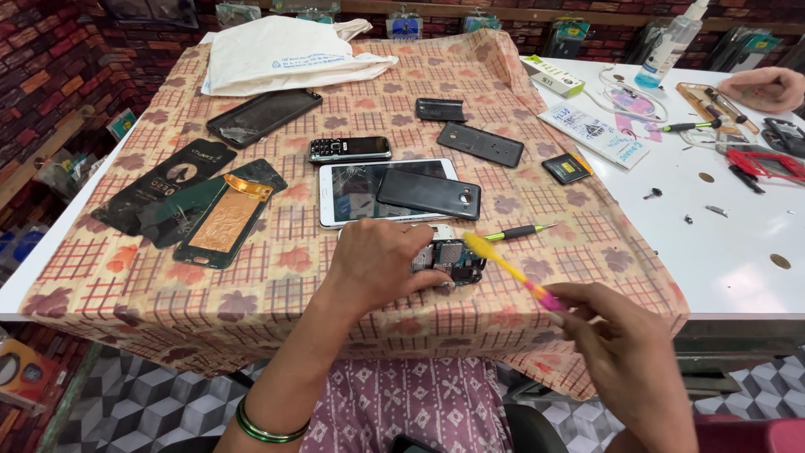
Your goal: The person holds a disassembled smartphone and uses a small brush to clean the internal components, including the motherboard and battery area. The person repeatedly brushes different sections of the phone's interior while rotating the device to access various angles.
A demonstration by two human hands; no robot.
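My left hand [377,264] presses down on an opened phone [453,258] with bare circuitry, lying on the patterned cloth [537,201] near the table's front edge. My right hand [625,344] grips a yellow and pink toothbrush [507,270], its bristle end over the phone's right side. Just behind the phone lies a green-handled screwdriver [518,231]. A white tablet [352,195] with a cracked screen sits further back, a black phone back cover [429,194] resting on it.
On the cloth lie a keypad phone [349,149], dark cases [262,116], screen protector packs [168,191], a gold-backed cover [225,218], a battery [566,168] and a white bag [281,52]. Another person's hand [767,88] rests at the far right among tools, screws and a spray bottle [669,46].
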